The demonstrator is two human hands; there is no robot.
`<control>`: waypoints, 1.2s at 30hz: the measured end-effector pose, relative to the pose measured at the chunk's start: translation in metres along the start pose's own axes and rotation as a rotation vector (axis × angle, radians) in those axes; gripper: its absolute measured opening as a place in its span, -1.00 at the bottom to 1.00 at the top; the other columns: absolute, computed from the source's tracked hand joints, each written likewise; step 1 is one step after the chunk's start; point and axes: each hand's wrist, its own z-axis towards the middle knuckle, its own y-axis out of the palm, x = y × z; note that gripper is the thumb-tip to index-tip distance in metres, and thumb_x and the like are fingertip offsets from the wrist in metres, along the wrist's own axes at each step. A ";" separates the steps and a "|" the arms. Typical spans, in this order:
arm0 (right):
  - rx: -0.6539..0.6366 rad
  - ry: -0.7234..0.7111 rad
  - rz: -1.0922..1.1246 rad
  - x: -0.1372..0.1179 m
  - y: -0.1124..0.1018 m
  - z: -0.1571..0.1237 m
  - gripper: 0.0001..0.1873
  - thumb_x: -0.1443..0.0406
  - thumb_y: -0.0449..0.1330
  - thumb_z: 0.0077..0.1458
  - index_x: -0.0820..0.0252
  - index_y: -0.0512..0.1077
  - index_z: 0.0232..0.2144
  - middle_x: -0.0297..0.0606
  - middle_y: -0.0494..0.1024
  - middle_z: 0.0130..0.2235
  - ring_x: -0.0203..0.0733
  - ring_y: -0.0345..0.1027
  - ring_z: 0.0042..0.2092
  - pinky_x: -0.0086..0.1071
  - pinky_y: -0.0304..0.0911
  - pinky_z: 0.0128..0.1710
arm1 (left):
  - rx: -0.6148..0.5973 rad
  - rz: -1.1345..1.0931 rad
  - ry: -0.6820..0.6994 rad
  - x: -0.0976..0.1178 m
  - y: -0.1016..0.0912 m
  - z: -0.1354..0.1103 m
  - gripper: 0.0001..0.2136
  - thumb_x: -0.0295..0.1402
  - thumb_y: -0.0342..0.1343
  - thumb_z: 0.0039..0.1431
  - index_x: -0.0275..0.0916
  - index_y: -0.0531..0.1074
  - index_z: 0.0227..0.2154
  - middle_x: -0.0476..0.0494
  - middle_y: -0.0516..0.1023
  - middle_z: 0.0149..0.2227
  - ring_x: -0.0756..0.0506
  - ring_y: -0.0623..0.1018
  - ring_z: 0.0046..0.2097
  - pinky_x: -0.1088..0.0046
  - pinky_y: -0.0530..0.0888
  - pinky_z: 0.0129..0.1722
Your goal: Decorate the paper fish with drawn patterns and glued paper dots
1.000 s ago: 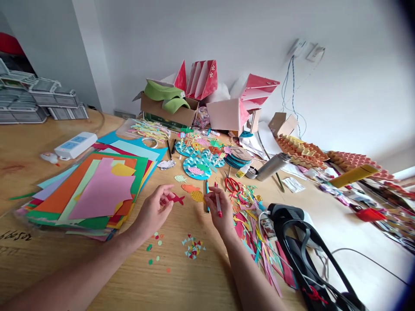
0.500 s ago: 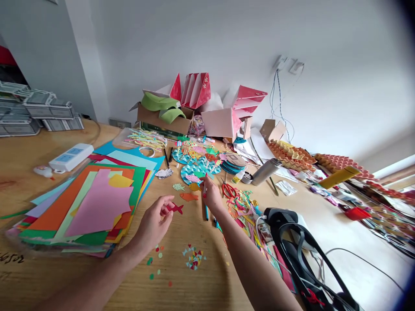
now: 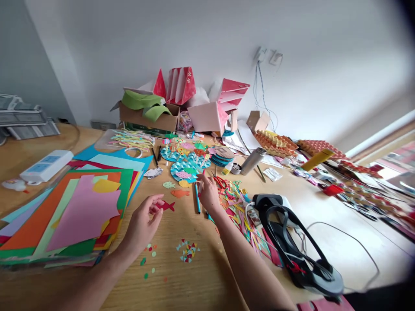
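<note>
From the head camera, we look down on a crowded wooden tabletop. Our left hand has a closed grip, pinching a red paper fish by its tail between the fingertips, above the tabletop. Our right hand has a closed grip on a thin marker, its red-marked tip pointing up and away from us, just above a blue marker lying on the tabletop.

Between the hands lie an orange paper fish, a yellow paper fish and a small green paper fish. Beyond them sit round blue wave-patterned paper discs carrying more fish, and a white paper fish lies to their left.

Left of the left hand is a stack of coloured card. Nearer us lie green paper dots and a cluster of paper triangles. Right of the right hand are red scissors and a heap of paper strips, then a steel flask and a black strap. A cardboard box stands at the back.
</note>
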 end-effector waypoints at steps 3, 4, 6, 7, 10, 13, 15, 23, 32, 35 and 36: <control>-0.012 -0.037 0.064 -0.022 -0.009 -0.027 -0.56 0.52 0.07 0.10 0.25 0.39 0.04 -0.10 0.61 -0.12 -0.03 0.34 -0.05 -0.19 0.31 -0.01 | -0.050 -0.003 -0.005 0.006 -0.001 -0.002 -0.67 -0.11 0.08 0.14 -0.24 0.48 -0.16 -0.16 0.59 -0.26 -0.10 0.55 -0.30 0.36 0.51 -0.24; -0.041 -0.060 0.081 -0.032 -0.011 -0.037 -0.53 0.53 0.07 0.11 0.25 0.36 0.07 -0.11 0.61 -0.09 -0.03 0.32 0.00 -0.21 0.31 0.01 | -0.094 -0.006 -0.013 0.008 -0.001 -0.003 -0.68 -0.08 0.09 0.14 -0.23 0.49 -0.23 -0.15 0.60 -0.30 -0.10 0.55 -0.30 0.38 0.49 -0.26; -0.087 -0.109 0.068 -0.052 -0.014 -0.054 -0.50 0.52 0.06 0.12 0.28 0.31 0.12 -0.11 0.58 -0.05 -0.03 0.27 0.07 -0.20 0.28 0.07 | -0.216 -0.019 -0.029 0.012 0.000 -0.005 -0.66 -0.02 0.07 0.16 -0.22 0.50 -0.35 -0.10 0.58 -0.38 -0.09 0.54 -0.34 0.43 0.46 -0.32; -0.118 -0.151 0.046 -0.061 -0.015 -0.062 -0.51 0.50 0.05 0.14 0.29 0.30 0.14 -0.10 0.57 -0.04 -0.03 0.25 0.09 -0.19 0.27 0.09 | -0.282 -0.025 -0.035 0.013 0.000 -0.006 -0.64 0.01 0.06 0.17 -0.22 0.49 -0.39 -0.09 0.57 -0.42 -0.08 0.53 -0.36 0.45 0.44 -0.35; -0.184 -0.198 -0.030 -0.081 -0.016 -0.075 -0.52 0.44 0.06 0.18 0.28 0.28 0.16 -0.09 0.57 -0.05 0.04 0.22 0.11 -0.11 0.25 0.10 | -0.403 -0.050 -0.030 0.011 0.003 -0.010 -0.58 0.06 0.05 0.16 -0.22 0.45 -0.51 -0.04 0.49 -0.52 -0.04 0.46 -0.45 0.49 0.39 -0.45; -0.212 -0.219 -0.067 -0.090 -0.015 -0.080 -0.51 0.39 0.07 0.19 0.28 0.26 0.17 -0.09 0.56 -0.06 0.06 0.21 0.12 -0.09 0.23 0.11 | -0.438 -0.065 -0.030 0.005 0.005 -0.011 -0.56 0.10 0.08 0.13 -0.22 0.44 -0.53 -0.02 0.45 -0.57 -0.03 0.44 -0.49 0.50 0.37 -0.49; -0.209 -0.216 -0.078 -0.092 -0.016 -0.082 -0.52 0.37 0.06 0.21 0.30 0.25 0.18 -0.07 0.56 -0.04 0.05 0.22 0.11 -0.09 0.22 0.12 | -0.440 -0.068 -0.035 0.004 0.005 -0.011 -0.54 0.13 0.09 0.10 -0.23 0.44 -0.53 -0.02 0.44 -0.59 -0.03 0.43 -0.50 0.50 0.38 -0.49; -0.123 -0.122 -0.020 -0.095 -0.032 -0.101 -0.39 0.37 0.06 0.26 0.35 0.06 0.32 -0.04 0.53 0.02 -0.01 0.28 0.08 -0.15 0.28 0.10 | -0.431 -0.066 -0.054 0.009 0.006 -0.011 -0.49 0.19 0.10 0.03 -0.22 0.39 -0.59 0.00 0.38 -0.61 -0.02 0.40 -0.53 0.50 0.38 -0.53; 0.222 0.075 -0.054 -0.060 -0.094 -0.162 -0.74 0.24 0.13 0.29 0.17 0.35 0.00 -0.15 0.55 -0.15 -0.08 0.39 -0.11 -0.21 0.37 -0.09 | -0.420 -0.016 -0.030 0.008 0.001 -0.010 -0.57 0.11 0.14 0.03 -0.19 0.43 -0.57 -0.02 0.45 -0.56 -0.04 0.45 -0.47 0.54 0.43 -0.47; 0.301 0.103 -0.293 -0.025 -0.128 -0.184 -0.81 0.24 0.12 0.30 0.20 0.39 -0.09 -0.14 0.56 -0.18 -0.07 0.39 -0.12 -0.17 0.31 -0.04 | -0.389 -0.017 -0.083 0.017 0.001 -0.009 -0.54 0.17 0.17 -0.07 -0.19 0.45 -0.57 -0.02 0.46 -0.58 -0.04 0.45 -0.49 0.55 0.44 -0.49; 0.297 0.129 -0.385 -0.012 -0.140 -0.191 -0.81 0.24 0.11 0.31 0.22 0.40 -0.10 -0.12 0.55 -0.18 -0.06 0.38 -0.13 -0.17 0.30 -0.05 | -0.387 -0.014 -0.102 0.020 0.001 -0.009 -0.53 0.18 0.18 -0.10 -0.20 0.45 -0.57 -0.03 0.47 -0.58 -0.04 0.45 -0.50 0.55 0.44 -0.49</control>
